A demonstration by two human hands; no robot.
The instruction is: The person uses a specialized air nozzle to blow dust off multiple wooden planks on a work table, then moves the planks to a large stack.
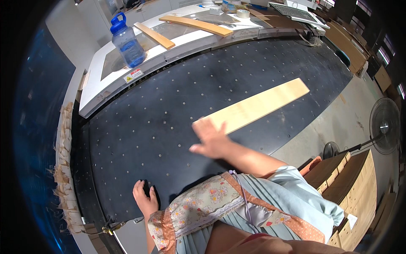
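Observation:
A long, pale wooden board (262, 103) lies slantwise on the dark table (169, 101), which is dotted with small round studs. Over the board's near left end is my right hand (211, 139), its fingers spread and slightly blurred; the thumb points left, off the wood. Whether the palm presses on the board I cannot tell. By the table's near edge, my left hand (146, 198) rests with its fingers apart, holding nothing. A flowered sleeve covers part of that forearm.
Across the table's far side runs a white machine bed (101, 91). It carries a blue-capped water bottle (129, 44), two narrow wooden strips (154, 35), a tape roll (242, 13) and a keyboard (292, 12). At right stand a fan (384, 126) and stacked boards (355, 199).

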